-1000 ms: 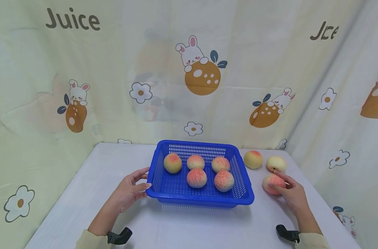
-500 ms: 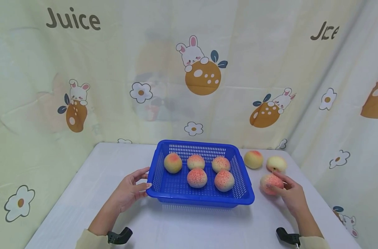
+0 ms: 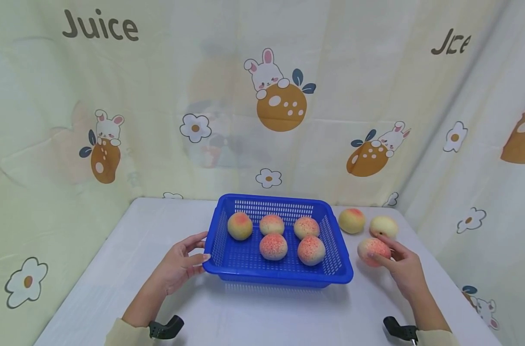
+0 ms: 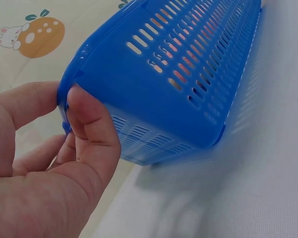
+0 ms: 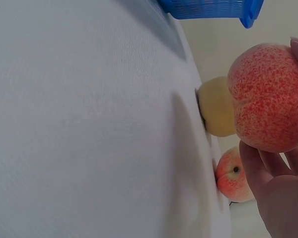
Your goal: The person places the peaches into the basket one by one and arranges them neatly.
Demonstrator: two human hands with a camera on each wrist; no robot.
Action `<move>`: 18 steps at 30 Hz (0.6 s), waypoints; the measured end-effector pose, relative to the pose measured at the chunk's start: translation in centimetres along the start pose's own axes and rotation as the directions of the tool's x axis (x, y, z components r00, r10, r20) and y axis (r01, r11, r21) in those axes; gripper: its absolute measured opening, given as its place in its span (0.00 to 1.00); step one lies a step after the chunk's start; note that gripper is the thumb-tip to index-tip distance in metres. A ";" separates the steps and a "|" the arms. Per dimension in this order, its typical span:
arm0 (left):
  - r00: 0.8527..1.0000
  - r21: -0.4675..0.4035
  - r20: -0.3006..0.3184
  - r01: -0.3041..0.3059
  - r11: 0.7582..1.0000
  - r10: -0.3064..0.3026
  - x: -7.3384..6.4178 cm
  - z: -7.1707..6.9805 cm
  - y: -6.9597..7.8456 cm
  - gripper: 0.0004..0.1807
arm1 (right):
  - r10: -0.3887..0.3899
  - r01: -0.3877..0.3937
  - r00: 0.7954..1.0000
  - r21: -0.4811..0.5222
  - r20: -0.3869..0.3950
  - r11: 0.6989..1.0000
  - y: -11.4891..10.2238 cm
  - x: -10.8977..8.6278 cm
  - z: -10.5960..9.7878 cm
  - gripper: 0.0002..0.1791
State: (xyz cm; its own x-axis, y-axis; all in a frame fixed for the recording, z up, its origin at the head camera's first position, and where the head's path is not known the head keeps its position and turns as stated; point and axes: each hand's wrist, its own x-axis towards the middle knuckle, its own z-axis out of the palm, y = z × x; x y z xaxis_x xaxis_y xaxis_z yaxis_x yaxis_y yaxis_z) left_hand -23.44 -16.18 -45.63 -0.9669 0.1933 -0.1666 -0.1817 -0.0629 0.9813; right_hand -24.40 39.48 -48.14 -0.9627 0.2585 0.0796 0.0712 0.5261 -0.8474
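Note:
My left hand (image 3: 180, 264) grips the left rim of a blue plastic basket (image 3: 284, 275), thumb on the near side in the left wrist view. Several peaches lie inside it, among them a yellowish peach (image 3: 240, 226) at the left and a speckled pink peach (image 3: 311, 251) at the front right. To the right of the basket my right hand (image 3: 403, 266) holds another speckled pink peach (image 5: 270, 96) between thumb and fingers. That peach appears raised off the table in the right wrist view, its shadow falling on the cloth.
Beyond the held peach, a yellow peach with a red top (image 3: 351, 221) and a pale peach (image 3: 383, 227) sit on the white-covered table (image 3: 271, 317). A curtain (image 3: 158, 96) printed with rabbits and fruit hangs behind and along the sides.
My right hand has brought the held peach slightly left and upward, toward the basket. The left hand and the basket have not visibly moved.

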 end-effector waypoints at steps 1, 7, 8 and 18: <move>1.000 0.001 0.001 0.001 1.000 -0.001 0.0 0.0 0.0 0.37 | -0.005 0.005 1.000 0.005 0.000 1.000 -0.1 -0.1 0.0 0.40; 1.000 0.003 -0.007 0.004 1.000 -0.004 0.0 0.0 -0.1 0.38 | -0.044 0.045 0.999 0.052 -0.022 0.998 -0.7 -0.7 -0.1 0.38; 1.000 0.003 -0.008 0.005 1.000 -0.005 0.0 0.0 -0.1 0.38 | -0.052 0.054 0.998 0.058 -0.029 0.997 -0.8 -0.8 -0.1 0.37; 1.000 -0.003 -0.012 0.005 1.000 -0.005 0.4 -0.2 -0.4 0.38 | -0.077 0.078 0.997 0.056 -0.023 0.995 -2.4 -1.7 -0.4 0.38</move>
State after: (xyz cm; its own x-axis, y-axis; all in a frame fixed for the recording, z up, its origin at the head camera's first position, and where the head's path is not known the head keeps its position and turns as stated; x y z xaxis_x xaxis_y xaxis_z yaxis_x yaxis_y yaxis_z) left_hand -23.75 -16.25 -46.09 -0.9681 0.1820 -0.1725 -0.1869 -0.0648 0.9802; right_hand -22.83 38.06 -46.07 -0.9590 0.2361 0.1566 -0.0188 0.4987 -0.8666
